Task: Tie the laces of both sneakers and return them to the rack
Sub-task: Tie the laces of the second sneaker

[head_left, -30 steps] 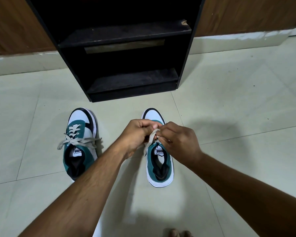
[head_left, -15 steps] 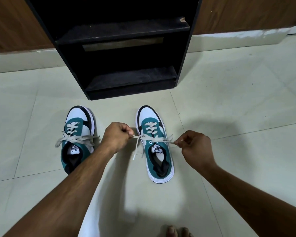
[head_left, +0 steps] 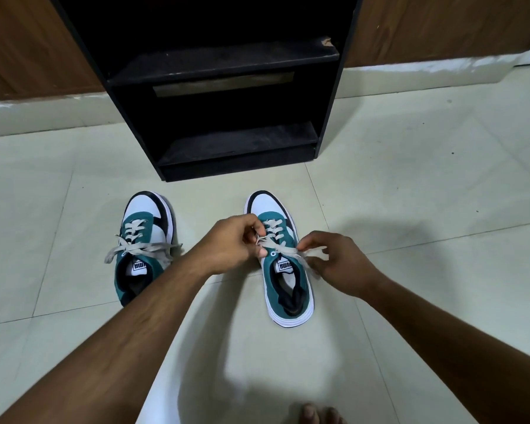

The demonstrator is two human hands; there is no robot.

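Two teal, white and black sneakers stand on the tiled floor, toes toward the black rack (head_left: 227, 142). The left sneaker (head_left: 141, 240) has loose grey laces spread sideways across it. Over the right sneaker (head_left: 285, 280), my left hand (head_left: 227, 243) pinches one lace end at the shoe's left side. My right hand (head_left: 340, 264) holds the other lace end (head_left: 288, 249) to the right, fingers curled around it. The lace runs taut between both hands across the tongue.
The rack has two dusty shelves with nothing on them, the lower one (head_left: 239, 142) just above the floor. A white skirting (head_left: 441, 68) and wood panelling run behind it. My toes (head_left: 315, 413) show at the bottom edge.
My hands pulled the lace ends apart sideways, then came back closer together over the right sneaker. The left sneaker has not moved.
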